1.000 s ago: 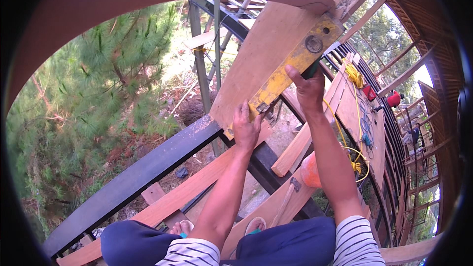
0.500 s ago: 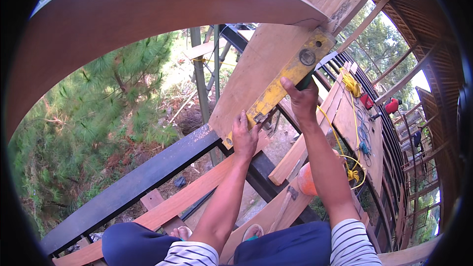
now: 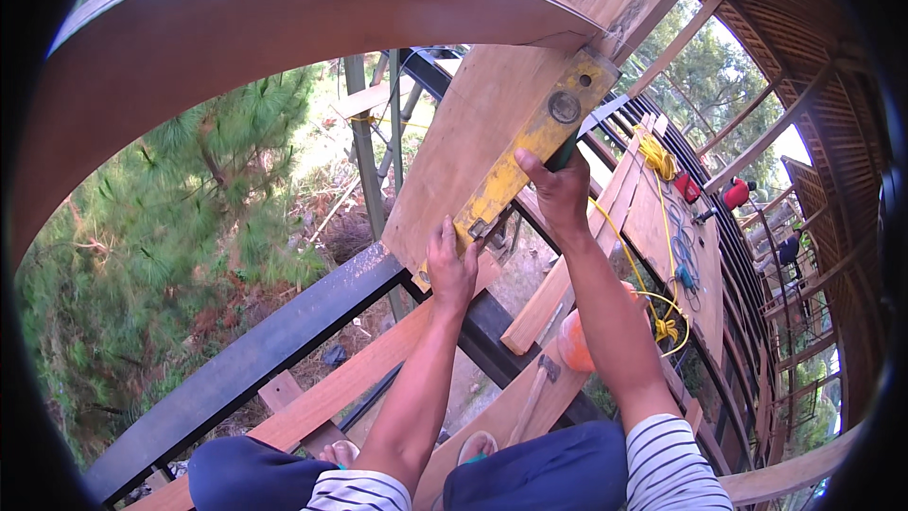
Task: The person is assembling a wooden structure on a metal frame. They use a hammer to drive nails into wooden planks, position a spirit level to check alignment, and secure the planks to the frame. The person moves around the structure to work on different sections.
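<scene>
A worn yellow spirit level (image 3: 504, 182) lies tilted along the face of a broad wooden beam (image 3: 445, 147). Its upper end touches or nearly touches the tip of a curved wooden piece (image 3: 312, 9). My left hand (image 3: 451, 265) grips the lower part of the level, fingertips on its yellow face. Higher up, my right hand (image 3: 561, 194) is closed round it, thumb on the face. Something dark green shows beside that hand; whether it belongs to the level I cannot tell. The beam's lower end meets a dark metal beam (image 3: 255, 355).
Between my knees and an orange-and-white container (image 3: 574, 341), a hammer (image 3: 541, 378) lies on a plank. To the right are boards, yellow cord (image 3: 654, 153) and a red power tool (image 3: 736, 194). Gaps in the framing show ground far below. Pine branches (image 3: 208, 161) stand at left.
The whole view has shifted slightly, so things sit a little further left. Both hands keep the same hold on the level, and it stays against the beam.
</scene>
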`<state>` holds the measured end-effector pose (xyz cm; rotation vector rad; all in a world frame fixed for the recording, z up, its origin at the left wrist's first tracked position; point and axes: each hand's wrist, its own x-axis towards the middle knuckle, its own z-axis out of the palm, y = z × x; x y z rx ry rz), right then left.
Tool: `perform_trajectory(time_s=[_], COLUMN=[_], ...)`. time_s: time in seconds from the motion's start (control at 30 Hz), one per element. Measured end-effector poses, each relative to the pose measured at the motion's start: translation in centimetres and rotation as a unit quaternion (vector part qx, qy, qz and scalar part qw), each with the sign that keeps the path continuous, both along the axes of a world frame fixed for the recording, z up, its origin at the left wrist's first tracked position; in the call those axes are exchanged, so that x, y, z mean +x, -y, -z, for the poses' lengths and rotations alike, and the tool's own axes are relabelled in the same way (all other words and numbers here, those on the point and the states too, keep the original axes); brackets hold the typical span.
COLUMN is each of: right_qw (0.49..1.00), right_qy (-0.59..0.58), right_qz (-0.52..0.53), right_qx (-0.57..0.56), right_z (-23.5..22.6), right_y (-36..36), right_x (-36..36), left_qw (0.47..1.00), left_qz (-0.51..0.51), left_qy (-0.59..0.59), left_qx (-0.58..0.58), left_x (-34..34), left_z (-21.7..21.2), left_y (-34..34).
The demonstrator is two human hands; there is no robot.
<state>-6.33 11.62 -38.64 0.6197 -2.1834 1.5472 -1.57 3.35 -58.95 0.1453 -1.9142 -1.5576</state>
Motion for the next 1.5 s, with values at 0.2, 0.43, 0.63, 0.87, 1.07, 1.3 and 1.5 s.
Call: perform_trajectory(time_s=[0.2, 0.43, 0.63, 0.87, 1.07, 1.3, 1.5], right_qw=[1.000, 1.000, 0.999, 0.999, 0.999, 0.999, 0.999], right_qy=[0.008, 0.007, -0.027, -0.036, -0.033, -0.018, 0.020], right_qz=[0.001, -0.005, 0.018, 0.006, -0.007, 0.000, -0.023], right_qx=[-0.003, -0.017, 0.016, -0.011, -0.008, -0.032, -0.038], right_z=[-0.1, 0.3, -0.1, 0.0, 0.0, 0.5, 0.7], right_y=[-0.1, -0.4, 0.0, 0.0, 0.1, -0.1, -0.7], right_x=[0.1, -0.3, 0.0, 0.0, -0.1, -0.5, -0.8], left_qw=[1.000, 1.000, 1.000, 1.000, 1.000, 1.000, 1.000], left_qz=[-0.002, 0.002, 0.004, 0.014, 0.014, 0.007, 0.004], left_qy=[0.006, 0.016, 0.011, 0.008, 0.008, 0.009, 0.014], left_qx=[0.002, 0.003, -0.001, 0.000, -0.002, 0.005, 0.008], left_x=[0.0, 0.0, -0.4, -0.5, -0.4, -0.3, -0.3], left_z=[0.0, 0.0, 0.3, 0.1, -0.2, -0.2, 0.0], left_y=[-0.2, -0.3, 0.1, 0.4, 1.0, 0.9, 0.8])
